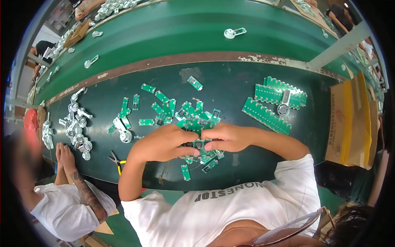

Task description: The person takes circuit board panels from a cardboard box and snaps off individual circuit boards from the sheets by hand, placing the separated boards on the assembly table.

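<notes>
My left hand and my right hand meet over a heap of small green circuit boards. Between them is a green circuit board, gripped from both sides with thumbs on its near face. Whether it is one piece or several joined ones, I cannot tell. Loose small boards lie around and under my hands, one of them close to the table's front edge. Left of my left hand, a white-grey device part with a round end rests beside more boards.
Long unsplit board panels lie at right, a white device part on them. Yellow-handled pliers lie left of my left arm. Grey-white parts are piled near a co-worker's hands. A cardboard box stands right; a green conveyor runs behind.
</notes>
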### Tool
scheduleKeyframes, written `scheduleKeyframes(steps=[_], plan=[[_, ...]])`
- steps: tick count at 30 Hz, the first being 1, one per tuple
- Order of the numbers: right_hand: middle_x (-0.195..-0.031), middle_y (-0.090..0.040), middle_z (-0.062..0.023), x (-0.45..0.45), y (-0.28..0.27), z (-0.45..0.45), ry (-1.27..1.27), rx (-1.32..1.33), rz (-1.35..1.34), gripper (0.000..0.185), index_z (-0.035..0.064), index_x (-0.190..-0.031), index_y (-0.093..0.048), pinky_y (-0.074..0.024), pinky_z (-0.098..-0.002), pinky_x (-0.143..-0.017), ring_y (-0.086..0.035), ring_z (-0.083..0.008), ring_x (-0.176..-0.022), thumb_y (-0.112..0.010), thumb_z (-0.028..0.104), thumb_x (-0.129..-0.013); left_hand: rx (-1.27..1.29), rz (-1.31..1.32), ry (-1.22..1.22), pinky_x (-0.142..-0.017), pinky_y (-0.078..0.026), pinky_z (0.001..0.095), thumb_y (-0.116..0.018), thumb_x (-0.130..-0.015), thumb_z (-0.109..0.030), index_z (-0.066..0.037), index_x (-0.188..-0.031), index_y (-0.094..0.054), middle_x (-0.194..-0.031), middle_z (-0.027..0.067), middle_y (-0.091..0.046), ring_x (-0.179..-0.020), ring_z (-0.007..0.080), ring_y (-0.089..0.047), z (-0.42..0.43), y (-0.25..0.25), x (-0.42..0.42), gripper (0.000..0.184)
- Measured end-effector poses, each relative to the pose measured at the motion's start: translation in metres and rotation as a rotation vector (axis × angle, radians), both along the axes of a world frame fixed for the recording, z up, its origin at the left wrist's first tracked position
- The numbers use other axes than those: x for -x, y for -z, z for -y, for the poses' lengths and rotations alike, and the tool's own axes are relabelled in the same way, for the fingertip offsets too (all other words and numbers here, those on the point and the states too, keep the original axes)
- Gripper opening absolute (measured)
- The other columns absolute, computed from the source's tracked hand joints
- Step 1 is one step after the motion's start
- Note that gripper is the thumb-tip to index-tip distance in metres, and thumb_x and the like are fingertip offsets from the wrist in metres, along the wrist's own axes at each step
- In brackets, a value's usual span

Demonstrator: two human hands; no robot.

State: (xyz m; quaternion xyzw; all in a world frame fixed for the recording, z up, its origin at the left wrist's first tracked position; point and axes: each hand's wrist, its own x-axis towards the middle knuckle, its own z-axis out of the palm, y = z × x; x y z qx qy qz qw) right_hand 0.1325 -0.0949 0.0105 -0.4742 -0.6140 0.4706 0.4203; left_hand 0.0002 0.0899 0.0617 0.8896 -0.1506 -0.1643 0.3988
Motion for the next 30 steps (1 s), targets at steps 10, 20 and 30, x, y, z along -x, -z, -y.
scheduleKeyframes(steps=[10, 20, 30], plan=[[-0.063, -0.042, -0.0055, 0.012, 0.018, -0.006, -0.024, 0.007, -0.128, 0.023, 0.0031, -0.088, -0.045, -0.0324, -0.0318, -0.05, -0.039, -0.014, -0.052, -0.046, 0.025, -0.097, 0.099, -0.058, 0.038, -0.047, -0.031, 0.0389, -0.063, -0.085, -0.032, -0.002, -0.07, -0.048, -0.05, 0.0132, -0.042, -0.048, 0.0311, -0.046, -0.01, 0.018, 0.006, 0.036], [-0.066, -0.037, 0.0038, 0.02, 0.018, -0.005, -0.088, 0.227, -0.517, 0.024, 0.0044, -0.088, -0.043, -0.0291, -0.0227, -0.05, -0.034, -0.0038, -0.057, -0.042, 0.026, -0.098, 0.237, -0.099, 0.074, -0.046, -0.03, 0.0377, -0.063, -0.086, -0.03, -0.003, -0.072, -0.047, -0.05, 0.0131, -0.042, -0.046, 0.0288, -0.044, -0.015, 0.028, 0.008, 0.034], [-0.073, -0.05, -0.0029, 0.011, -0.006, -0.009, 0.47, -0.145, 0.033, 0.027, 0.0044, -0.102, -0.044, -0.0398, -0.0269, -0.055, -0.049, -0.0107, -0.06, -0.056, 0.025, -0.09, -0.708, 0.654, -0.423, -0.046, -0.042, 0.0307, -0.066, -0.07, -0.014, -0.009, -0.077, -0.056, -0.069, 0.0054, -0.059, -0.06, 0.019, -0.06, 0.024, -0.005, 0.032, 0.013]])
